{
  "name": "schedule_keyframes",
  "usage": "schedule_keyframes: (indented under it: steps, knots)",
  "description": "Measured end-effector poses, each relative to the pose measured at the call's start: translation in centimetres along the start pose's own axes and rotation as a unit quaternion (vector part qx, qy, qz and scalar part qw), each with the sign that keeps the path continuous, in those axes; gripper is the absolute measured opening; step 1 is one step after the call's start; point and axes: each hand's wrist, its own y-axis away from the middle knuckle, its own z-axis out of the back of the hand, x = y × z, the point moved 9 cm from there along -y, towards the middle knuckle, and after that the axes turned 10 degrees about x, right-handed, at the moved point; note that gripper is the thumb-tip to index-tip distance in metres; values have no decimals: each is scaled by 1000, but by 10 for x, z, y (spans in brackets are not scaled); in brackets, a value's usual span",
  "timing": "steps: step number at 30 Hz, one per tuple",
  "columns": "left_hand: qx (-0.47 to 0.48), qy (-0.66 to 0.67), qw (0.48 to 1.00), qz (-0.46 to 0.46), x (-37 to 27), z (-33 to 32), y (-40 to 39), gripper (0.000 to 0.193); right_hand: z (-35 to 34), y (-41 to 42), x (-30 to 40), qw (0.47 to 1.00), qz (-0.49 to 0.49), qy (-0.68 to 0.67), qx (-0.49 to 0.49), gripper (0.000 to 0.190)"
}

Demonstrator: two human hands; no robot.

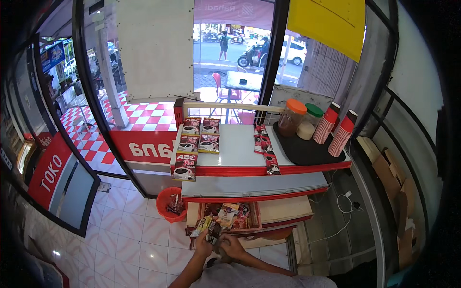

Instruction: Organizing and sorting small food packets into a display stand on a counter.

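My left hand [204, 247] grips a few coffee sachets, a yellow ABC sachet [204, 224] and a dark one [214, 233]. Close beside it, my right hand [232, 247] has its fingers curled at the lower end of the sachets. Whether it pinches anything is too small to tell. Just beyond both hands, an orange plastic basket [260, 216] full of assorted sachets [230, 212] sits on the low shelf. Several red ABC Plus coffee packets [186, 165] lie in two columns at the left of the top shelf [237, 144].
Red sachet strips [264, 144] hang over the shelf's front edge. A black tray [309, 154] bears two lidded jars [290, 120] and stacked paper cups [340, 138]. An orange bucket [166, 212] stands on the tiled floor at left. A white cable [340, 234] trails at right.
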Motion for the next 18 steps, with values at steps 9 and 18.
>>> schedule_keyframes:
  steps: [9,18]
  knots:
    - [-35,26,999,32,21,28,11,44,52,-6,-9,987,8,41,-155,9]
    - [31,28,999,-34,-5,-10,-1,55,-13,-1,-21,993,-56,38,94,27]
